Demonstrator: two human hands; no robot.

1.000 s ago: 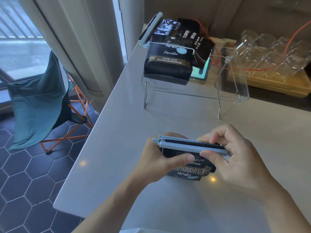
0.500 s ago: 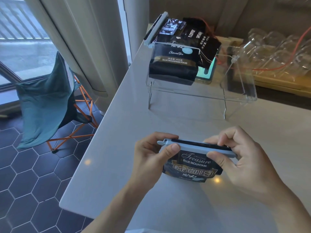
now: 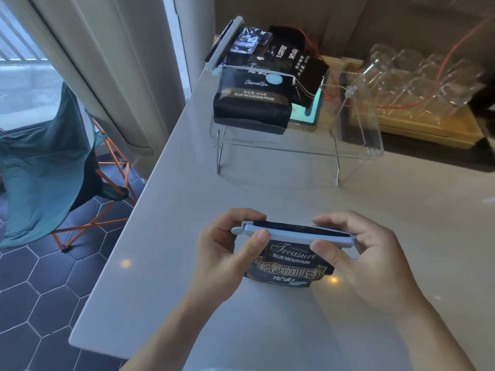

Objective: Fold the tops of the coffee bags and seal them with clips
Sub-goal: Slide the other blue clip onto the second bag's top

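Observation:
A black coffee bag [image 3: 290,266] with gold "Blue Mountain" print stands on the white counter [image 3: 267,194] in front of me. A long light-blue clip [image 3: 292,234] lies across its folded top. My left hand [image 3: 227,261] pinches the clip's left end, thumb on the front. At the clip's right end, my right hand [image 3: 367,261] grips it with thumb in front and fingers behind. Further back, a clear acrylic stand [image 3: 356,151] carries several more black coffee bags [image 3: 254,105], one with a blue clip [image 3: 223,45] on its top.
The counter's left edge drops to a dark hexagon-tiled floor [image 3: 40,303] with a teal folding chair [image 3: 45,167]. Upturned clear glasses [image 3: 417,81] on a wooden tray [image 3: 428,129] sit at the back right, with an orange cord [image 3: 452,53] above them.
The bag has been tipped from leaning back to more upright, so its front label shows. The two bars of the clip have closed together over the fold. Both hands stay on the clip's ends.

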